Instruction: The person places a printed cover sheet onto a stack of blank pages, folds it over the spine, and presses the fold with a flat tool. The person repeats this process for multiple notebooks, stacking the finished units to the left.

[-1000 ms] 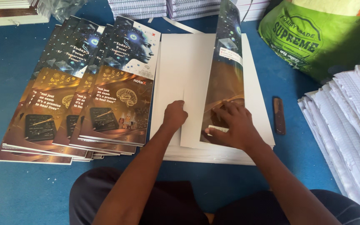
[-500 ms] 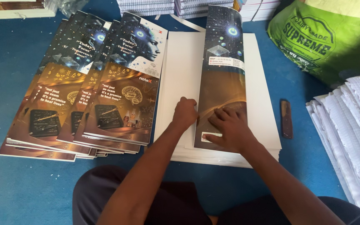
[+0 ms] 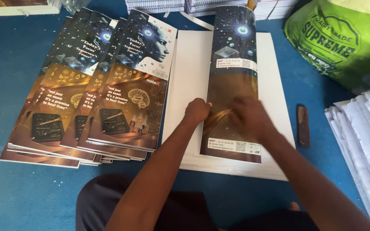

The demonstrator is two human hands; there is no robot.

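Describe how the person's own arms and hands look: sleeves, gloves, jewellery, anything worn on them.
Both arms are bare along all that shows, with no sleeve in view. The left hand wears no glove, ring or watch that can be seen. The right hand is blurred, so small details are unclear, but no glove, wristband or watch shows on it either. No markings are visible.

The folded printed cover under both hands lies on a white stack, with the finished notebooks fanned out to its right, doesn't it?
Not quite. The head view shows the fanned finished notebooks to the left of the folded printed cover, not the right. The rest holds: the left hand and right hand press on the cover, which lies on the white stack.
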